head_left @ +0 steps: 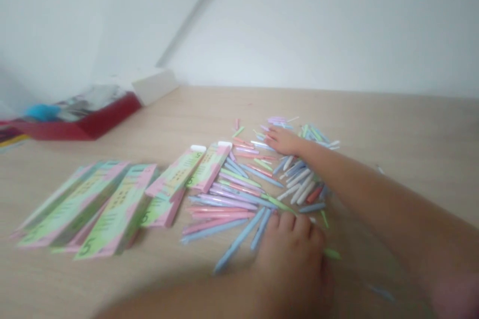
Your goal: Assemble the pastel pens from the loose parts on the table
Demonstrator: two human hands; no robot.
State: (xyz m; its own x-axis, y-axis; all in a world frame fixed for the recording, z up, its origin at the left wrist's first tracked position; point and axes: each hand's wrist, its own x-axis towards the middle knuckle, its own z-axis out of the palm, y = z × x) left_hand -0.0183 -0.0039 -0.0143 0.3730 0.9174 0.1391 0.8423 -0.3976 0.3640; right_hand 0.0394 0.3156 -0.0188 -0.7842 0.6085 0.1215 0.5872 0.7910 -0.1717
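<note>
Pastel-coloured sticks [224, 203] lie scattered on the desk [392, 124] beside green-and-pink packets [119, 209]; my right hand [284, 140] lies open and flat on the far sticks, my left hand [292, 254] open at their near edge, neither gripping.

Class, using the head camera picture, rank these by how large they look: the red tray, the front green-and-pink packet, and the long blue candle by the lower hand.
1. Red tray, only just ahead of the packet; it sits farther away, so this is unsure.
2. Front green-and-pink packet.
3. Long blue candle, clearly smallest.
</note>
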